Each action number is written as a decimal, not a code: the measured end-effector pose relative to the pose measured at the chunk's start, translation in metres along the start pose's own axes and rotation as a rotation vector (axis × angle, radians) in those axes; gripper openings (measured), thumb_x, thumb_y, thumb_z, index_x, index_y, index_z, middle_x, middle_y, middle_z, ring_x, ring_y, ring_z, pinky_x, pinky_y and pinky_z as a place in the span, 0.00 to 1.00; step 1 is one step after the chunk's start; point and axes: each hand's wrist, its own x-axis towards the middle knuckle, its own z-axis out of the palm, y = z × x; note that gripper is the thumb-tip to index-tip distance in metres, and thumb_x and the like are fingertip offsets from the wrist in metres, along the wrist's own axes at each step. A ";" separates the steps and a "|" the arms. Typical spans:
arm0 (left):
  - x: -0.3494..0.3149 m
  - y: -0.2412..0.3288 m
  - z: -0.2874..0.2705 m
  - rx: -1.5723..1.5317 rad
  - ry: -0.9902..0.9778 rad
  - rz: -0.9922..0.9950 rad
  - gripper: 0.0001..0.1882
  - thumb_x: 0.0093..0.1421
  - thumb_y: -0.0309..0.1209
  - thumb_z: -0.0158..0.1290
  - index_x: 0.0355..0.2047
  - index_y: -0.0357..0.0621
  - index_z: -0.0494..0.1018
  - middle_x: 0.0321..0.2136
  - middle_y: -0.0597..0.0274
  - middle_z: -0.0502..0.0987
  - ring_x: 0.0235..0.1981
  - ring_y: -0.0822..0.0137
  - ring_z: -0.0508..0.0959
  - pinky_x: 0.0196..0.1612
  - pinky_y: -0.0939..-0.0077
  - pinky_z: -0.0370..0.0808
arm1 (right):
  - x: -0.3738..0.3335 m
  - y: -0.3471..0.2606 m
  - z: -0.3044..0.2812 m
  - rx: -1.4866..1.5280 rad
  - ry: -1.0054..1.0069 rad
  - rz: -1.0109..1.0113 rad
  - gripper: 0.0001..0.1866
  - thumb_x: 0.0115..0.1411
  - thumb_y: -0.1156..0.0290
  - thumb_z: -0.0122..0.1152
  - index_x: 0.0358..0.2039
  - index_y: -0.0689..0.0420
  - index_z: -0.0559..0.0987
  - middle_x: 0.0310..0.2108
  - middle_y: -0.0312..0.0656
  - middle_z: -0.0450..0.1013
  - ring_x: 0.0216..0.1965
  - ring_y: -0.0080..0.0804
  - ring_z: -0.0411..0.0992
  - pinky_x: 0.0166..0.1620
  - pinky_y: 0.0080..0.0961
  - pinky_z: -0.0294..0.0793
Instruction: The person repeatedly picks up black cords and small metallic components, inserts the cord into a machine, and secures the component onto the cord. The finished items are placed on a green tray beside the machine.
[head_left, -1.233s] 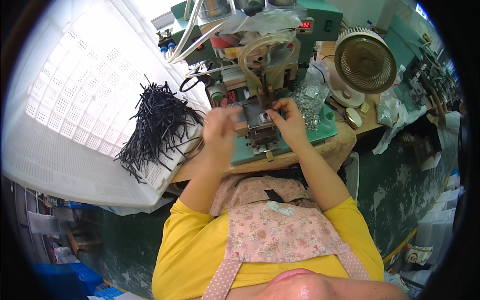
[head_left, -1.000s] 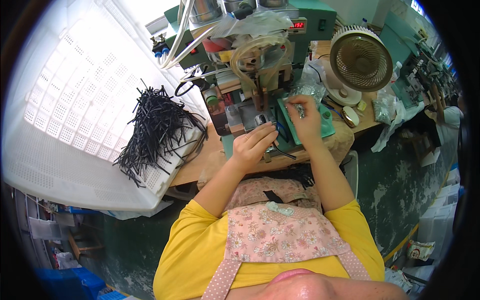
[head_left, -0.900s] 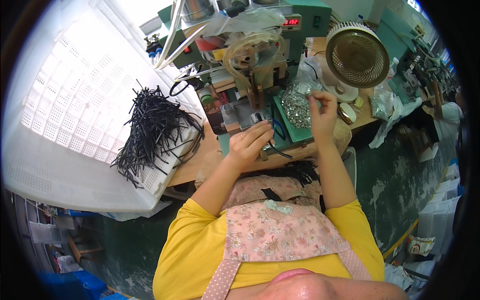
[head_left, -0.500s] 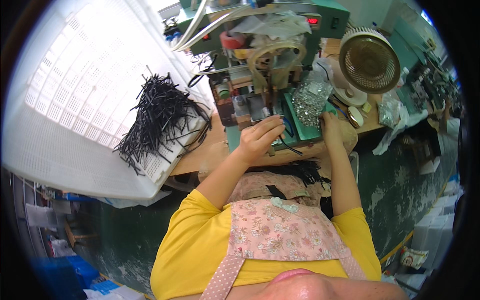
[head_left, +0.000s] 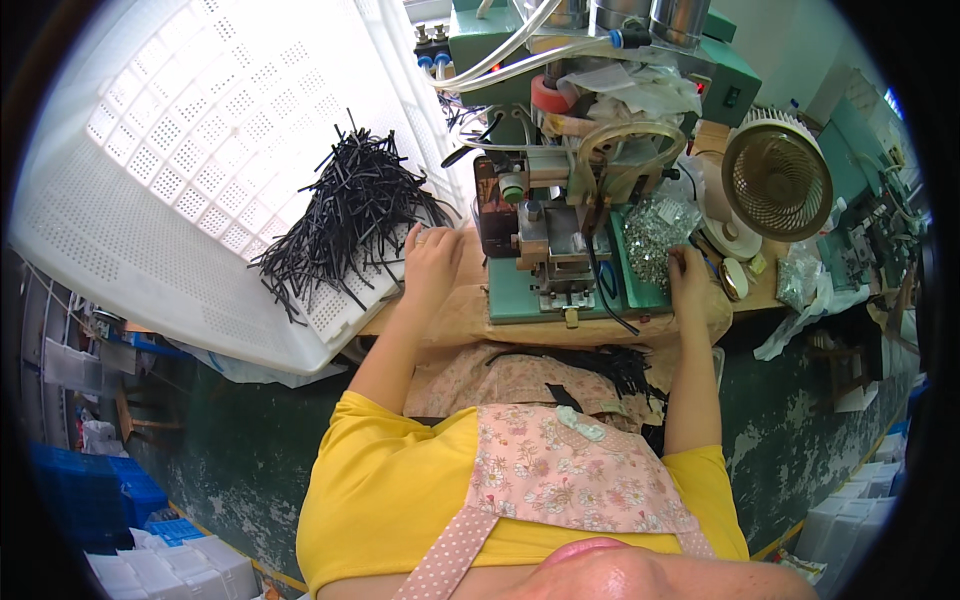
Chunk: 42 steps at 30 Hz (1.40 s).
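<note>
The heap of thin black plastic strips in the white perforated crate lies just left of her left hand, fingers loosely spread and touching it, while her right hand, curled, rests by the pile of small silvery metal bits.

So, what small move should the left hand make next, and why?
Probably close the left hand on one black strip. It rests open at the pile's edge in the white crate, while the right hand is at the metal bits beside the machine.
</note>
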 end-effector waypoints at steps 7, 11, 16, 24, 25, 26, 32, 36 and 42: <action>0.008 -0.044 0.046 0.428 -0.212 0.252 0.14 0.58 0.30 0.47 0.44 0.54 0.75 0.54 0.66 0.71 0.61 0.66 0.64 0.67 0.56 0.48 | -0.008 -0.011 0.031 -0.028 0.153 -0.096 0.11 0.60 0.77 0.57 0.43 0.57 0.78 0.50 0.47 0.69 0.37 0.41 0.74 0.39 0.29 0.73; 0.012 -0.049 0.036 0.205 -0.067 0.353 0.13 0.57 0.29 0.50 0.43 0.51 0.76 0.47 0.66 0.76 0.54 0.66 0.71 0.64 0.58 0.54 | -0.010 -0.011 0.027 -0.048 0.110 -0.065 0.09 0.59 0.77 0.58 0.41 0.58 0.78 0.48 0.46 0.70 0.37 0.39 0.74 0.38 0.29 0.73; -0.006 -0.038 0.000 -0.016 0.218 0.090 0.11 0.58 0.29 0.54 0.42 0.46 0.76 0.43 0.65 0.78 0.46 0.62 0.74 0.51 0.64 0.70 | -0.006 -0.017 0.025 -0.130 0.107 -0.192 0.05 0.58 0.76 0.60 0.35 0.60 0.76 0.40 0.44 0.73 0.34 0.39 0.74 0.37 0.30 0.71; 0.011 -0.003 -0.033 -0.830 0.429 -0.268 0.13 0.71 0.35 0.37 0.46 0.38 0.63 0.29 0.57 0.79 0.22 0.72 0.78 0.28 0.81 0.75 | -0.002 -0.074 0.020 0.331 0.069 0.168 0.06 0.57 0.74 0.62 0.35 0.59 0.75 0.32 0.41 0.75 0.35 0.35 0.74 0.39 0.26 0.71; 0.015 0.008 -0.033 -0.799 0.414 -0.217 0.16 0.72 0.35 0.36 0.53 0.38 0.62 0.28 0.57 0.78 0.24 0.73 0.78 0.29 0.80 0.76 | 0.003 -0.086 0.017 0.388 0.048 0.150 0.06 0.57 0.74 0.62 0.35 0.59 0.76 0.33 0.41 0.76 0.36 0.36 0.74 0.40 0.27 0.71; 0.020 0.018 -0.033 -0.814 0.392 -0.141 0.18 0.71 0.33 0.36 0.57 0.37 0.59 0.34 0.52 0.76 0.28 0.70 0.79 0.33 0.79 0.77 | 0.008 -0.098 0.014 0.489 0.040 0.106 0.06 0.57 0.74 0.62 0.35 0.59 0.76 0.34 0.41 0.76 0.37 0.36 0.74 0.41 0.27 0.70; 0.025 0.087 -0.039 -0.700 0.398 0.150 0.11 0.64 0.20 0.46 0.45 0.35 0.75 0.39 0.53 0.75 0.36 0.67 0.78 0.41 0.76 0.76 | 0.014 -0.153 0.018 0.286 -0.062 -0.062 0.07 0.55 0.72 0.62 0.35 0.58 0.77 0.36 0.40 0.75 0.41 0.39 0.72 0.47 0.31 0.69; 0.024 0.121 -0.047 -0.457 0.464 0.464 0.19 0.47 0.19 0.58 0.42 0.43 0.77 0.37 0.58 0.78 0.36 0.59 0.79 0.39 0.72 0.78 | 0.013 -0.162 0.025 0.536 -0.072 0.043 0.09 0.55 0.73 0.63 0.35 0.59 0.74 0.34 0.41 0.75 0.38 0.37 0.73 0.44 0.29 0.70; 0.035 0.158 -0.022 -0.626 0.371 0.619 0.17 0.45 0.19 0.58 0.38 0.38 0.78 0.37 0.56 0.78 0.41 0.57 0.80 0.38 0.73 0.78 | 0.016 -0.156 0.021 0.419 -0.056 -0.051 0.10 0.55 0.75 0.63 0.37 0.59 0.73 0.36 0.40 0.73 0.40 0.34 0.72 0.44 0.25 0.70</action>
